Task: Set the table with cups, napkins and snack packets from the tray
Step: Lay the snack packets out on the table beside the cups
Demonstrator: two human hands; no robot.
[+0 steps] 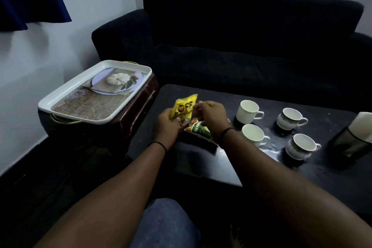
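Yellow packet (183, 106) w/ dark lettering is seen at centre – green packet (200, 130) below; white cups (249, 111) at right; tray (60, 96) white-rimmed, pumpkin print.

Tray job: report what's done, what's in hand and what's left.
Done: the tray sits bare on the side stand, four cups stand on the dark table, and the napkin holder is at its right end. In hand: both the left hand and right hand hold the yellow packet over a box of packets. Left: placing it.
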